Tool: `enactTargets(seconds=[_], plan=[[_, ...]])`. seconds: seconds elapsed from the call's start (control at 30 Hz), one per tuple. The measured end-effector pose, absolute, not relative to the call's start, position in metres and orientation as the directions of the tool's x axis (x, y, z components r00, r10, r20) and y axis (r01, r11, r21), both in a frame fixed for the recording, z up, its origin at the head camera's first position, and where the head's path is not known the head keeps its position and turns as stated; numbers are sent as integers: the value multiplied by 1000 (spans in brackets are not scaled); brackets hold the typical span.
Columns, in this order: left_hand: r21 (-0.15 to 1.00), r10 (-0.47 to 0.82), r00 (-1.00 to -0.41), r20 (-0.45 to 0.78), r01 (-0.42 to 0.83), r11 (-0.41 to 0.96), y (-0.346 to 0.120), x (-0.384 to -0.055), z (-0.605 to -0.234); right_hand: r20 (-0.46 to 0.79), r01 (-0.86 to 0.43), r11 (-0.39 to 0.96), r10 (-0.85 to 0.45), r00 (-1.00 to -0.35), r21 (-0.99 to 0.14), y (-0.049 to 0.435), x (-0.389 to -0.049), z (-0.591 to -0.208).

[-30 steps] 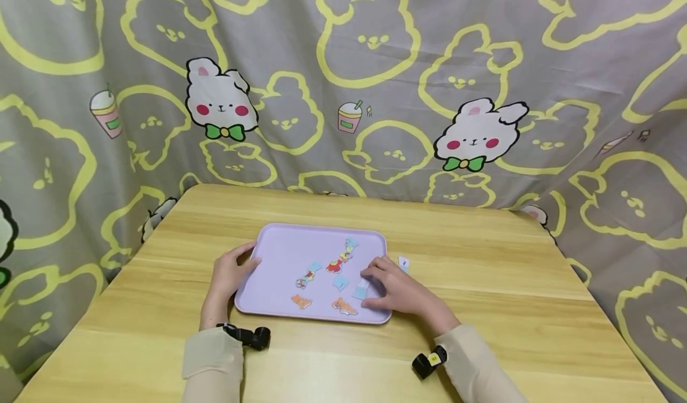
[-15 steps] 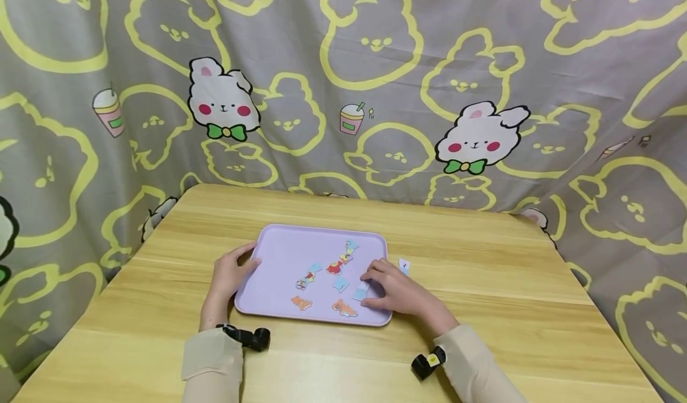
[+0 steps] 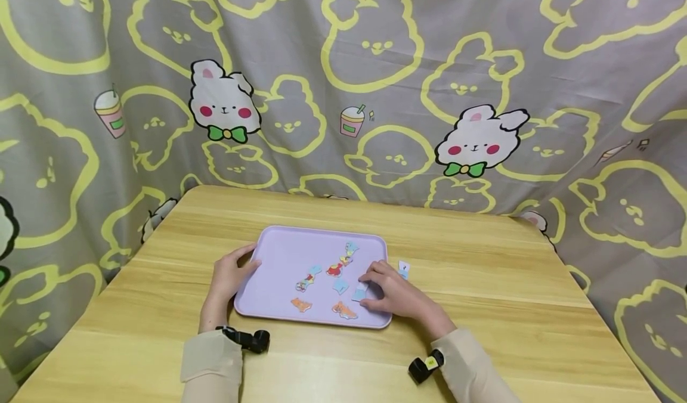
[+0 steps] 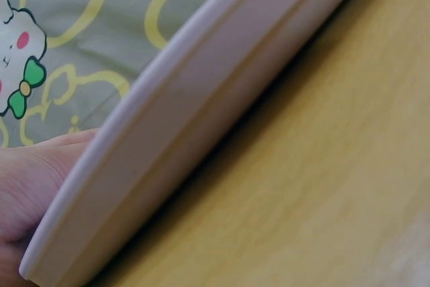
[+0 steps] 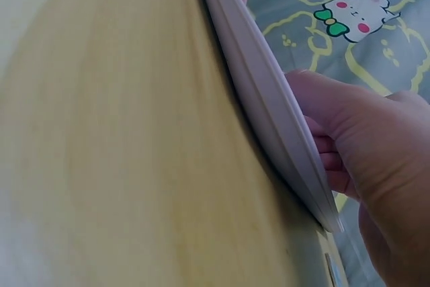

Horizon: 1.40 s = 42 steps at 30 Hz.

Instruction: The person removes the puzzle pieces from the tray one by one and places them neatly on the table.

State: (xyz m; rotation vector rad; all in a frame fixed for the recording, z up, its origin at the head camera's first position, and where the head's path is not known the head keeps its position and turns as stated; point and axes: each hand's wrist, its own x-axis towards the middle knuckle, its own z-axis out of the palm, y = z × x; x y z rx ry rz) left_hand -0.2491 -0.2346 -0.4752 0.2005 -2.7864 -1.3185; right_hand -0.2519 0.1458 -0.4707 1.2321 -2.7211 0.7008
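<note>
A lilac tray (image 3: pixel 284 254) lies on the wooden table with several cut-out puzzle pieces on it. My left hand (image 3: pixel 229 276) holds the tray's left rim, thumb over the edge. At the right side, the thumb and fingers of my right hand (image 3: pixel 394 291) pinch a blue-and-white puzzle piece (image 3: pixel 359 295) lying on the tray, partly covered by the fingers. Just left of it is a light blue piece (image 3: pixel 340 285). Two orange pieces, one left (image 3: pixel 302 304) and one right (image 3: pixel 344 310), lie near the front rim. In the right wrist view, the tray wall hides the pinched piece.
One blue-and-white piece (image 3: pixel 404 269) lies on the table (image 3: pixel 483 284) just beyond the tray's right rim. Two strips of colourful pieces, a red-and-yellow one (image 3: pixel 335 269) and a blue-and-red one (image 3: pixel 306 282), lie mid-tray. A patterned curtain (image 3: pixel 300 129) hangs behind the table.
My right hand has shifted very slightly left, with the blue-and-white piece between its fingers. My left hand stays on the tray. The head view has tilted slightly upward.
</note>
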Motion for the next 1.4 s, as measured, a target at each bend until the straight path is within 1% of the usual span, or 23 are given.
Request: enactTargets(seconds=[0.2,0.43,0.6,0.83,1.17,1.4], plan=[[773,-142,-990,-8,-96,627,-234,-248,-476,344,-748,530,-669,-659,-400,143,-251,-474],[770,-148,-989,-7,-100,631,-233,-249,-475,462,-782,453,-635,-620,-427,138,-253,-479],[768,-149,-989,-10,-103,632,-233,-250,-475,523,-787,405,-591,-614,-465,135,-255,-482],[766,-143,-990,-14,-103,635,-233,-250,-475,517,-756,396,-558,-649,-522,133,-255,-482],[773,-154,-988,-32,-122,622,-232,-250,-477,501,-722,405,-529,-685,-560,135,-255,-483],[772,-152,-988,-21,-113,626,-233,-249,-477,483,-697,424,-512,-711,-578,139,-255,-484]])
